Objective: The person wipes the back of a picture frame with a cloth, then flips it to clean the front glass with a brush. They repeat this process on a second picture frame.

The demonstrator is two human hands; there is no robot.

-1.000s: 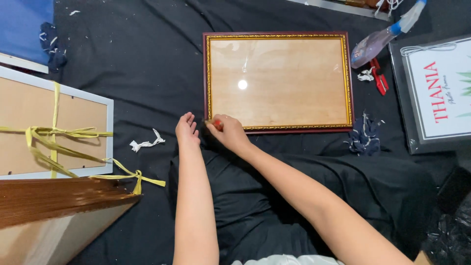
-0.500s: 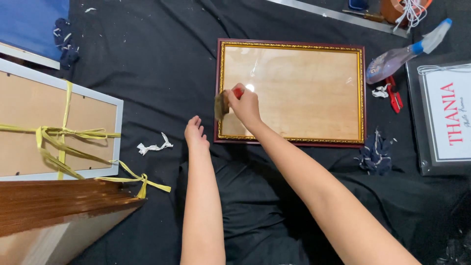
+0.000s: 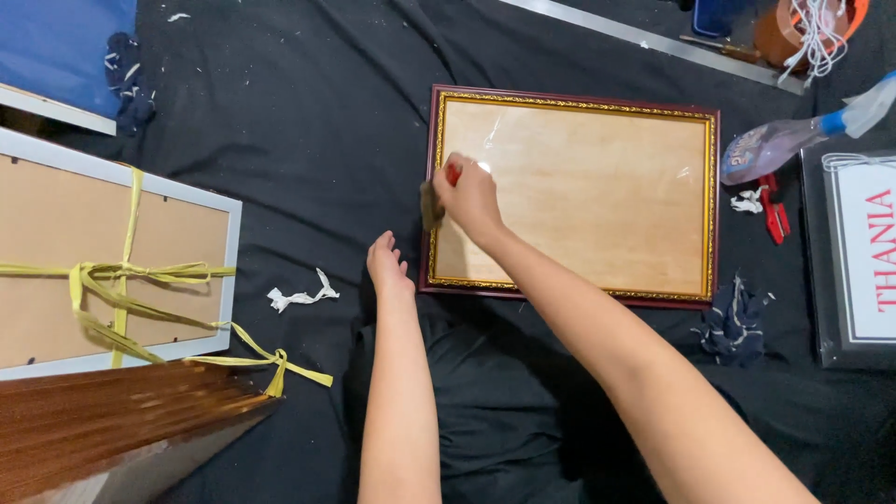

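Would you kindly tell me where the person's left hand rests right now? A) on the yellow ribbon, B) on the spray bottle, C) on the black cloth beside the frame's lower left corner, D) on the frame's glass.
C: the left hand lies flat on the black cloth, just off the frame.

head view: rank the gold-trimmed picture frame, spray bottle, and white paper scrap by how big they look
1. gold-trimmed picture frame, clearly largest
2. spray bottle, partly cut off at the edge
3. white paper scrap, smallest

Glossy glass picture frame (image 3: 597, 177) with gilt wood moulding lies on matt black cloth (image 3: 308, 121).
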